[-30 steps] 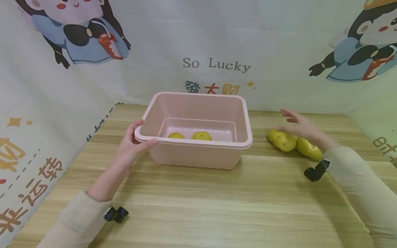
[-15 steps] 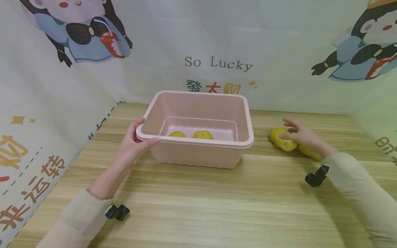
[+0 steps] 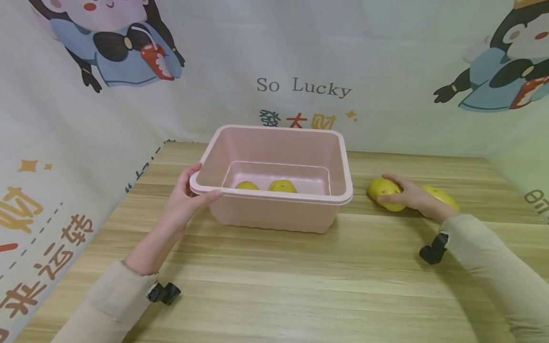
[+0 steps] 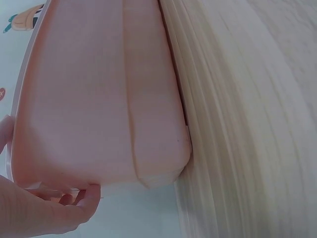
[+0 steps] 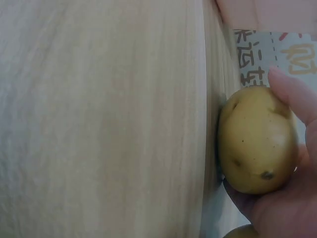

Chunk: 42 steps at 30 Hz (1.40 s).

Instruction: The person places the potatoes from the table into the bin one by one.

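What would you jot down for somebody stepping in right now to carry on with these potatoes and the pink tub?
Left hand grips the near-left corner of the pink tub, which stands on the wooden table.
Right hand is curled round a potato lying on the table right of the tub.
Done: two potatoes lie in the tub.
Left: the gripped potato and another potato beside it, both outside the tub.

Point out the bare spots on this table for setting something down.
Bare wood spans the near table between both sleeves, before the pink bin. A narrower strip lies behind the bin. It is crowded right of the bin, where the right hand holds a potato beside another potato.
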Each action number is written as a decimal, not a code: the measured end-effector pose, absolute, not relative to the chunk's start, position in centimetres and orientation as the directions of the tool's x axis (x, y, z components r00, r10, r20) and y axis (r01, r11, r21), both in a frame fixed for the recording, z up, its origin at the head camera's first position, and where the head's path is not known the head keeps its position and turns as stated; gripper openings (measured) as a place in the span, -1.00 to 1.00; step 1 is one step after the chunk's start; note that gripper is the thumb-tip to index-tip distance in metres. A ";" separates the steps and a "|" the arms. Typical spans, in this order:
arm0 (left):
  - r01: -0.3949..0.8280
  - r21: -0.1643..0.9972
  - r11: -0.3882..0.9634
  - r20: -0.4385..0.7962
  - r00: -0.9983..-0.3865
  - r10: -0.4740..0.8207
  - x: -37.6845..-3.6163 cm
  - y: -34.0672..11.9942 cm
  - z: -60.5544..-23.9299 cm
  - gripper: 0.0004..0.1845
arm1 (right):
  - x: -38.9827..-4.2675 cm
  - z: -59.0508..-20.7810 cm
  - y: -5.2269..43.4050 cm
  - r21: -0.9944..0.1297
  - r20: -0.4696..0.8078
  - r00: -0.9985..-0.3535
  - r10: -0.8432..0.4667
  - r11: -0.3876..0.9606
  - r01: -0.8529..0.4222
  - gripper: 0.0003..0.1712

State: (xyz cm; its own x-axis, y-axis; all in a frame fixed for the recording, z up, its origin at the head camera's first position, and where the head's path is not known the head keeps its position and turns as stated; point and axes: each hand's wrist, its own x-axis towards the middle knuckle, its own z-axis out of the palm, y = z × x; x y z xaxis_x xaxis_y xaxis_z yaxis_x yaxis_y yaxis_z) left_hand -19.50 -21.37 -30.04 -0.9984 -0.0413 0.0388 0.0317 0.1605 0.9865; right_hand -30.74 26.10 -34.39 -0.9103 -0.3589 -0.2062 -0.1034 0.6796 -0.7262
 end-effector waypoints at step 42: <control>0.022 0.991 0.134 0.028 -0.999 -0.041 -19.4 -21.4 -30.2 -0.13 | -31.5 -30.9 25.2 -0.782 -0.134 -0.932 -0.335 0.613 -0.108 -0.07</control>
State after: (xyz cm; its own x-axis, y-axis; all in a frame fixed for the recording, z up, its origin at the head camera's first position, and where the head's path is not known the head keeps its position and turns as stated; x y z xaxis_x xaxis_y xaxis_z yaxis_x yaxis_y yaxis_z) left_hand -19.43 -21.43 -30.16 -0.9988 -0.0405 0.0279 0.0223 0.1335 0.9908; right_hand -31.46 25.20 -30.86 -0.9324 -0.3354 -0.1344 -0.1079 0.6134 -0.7824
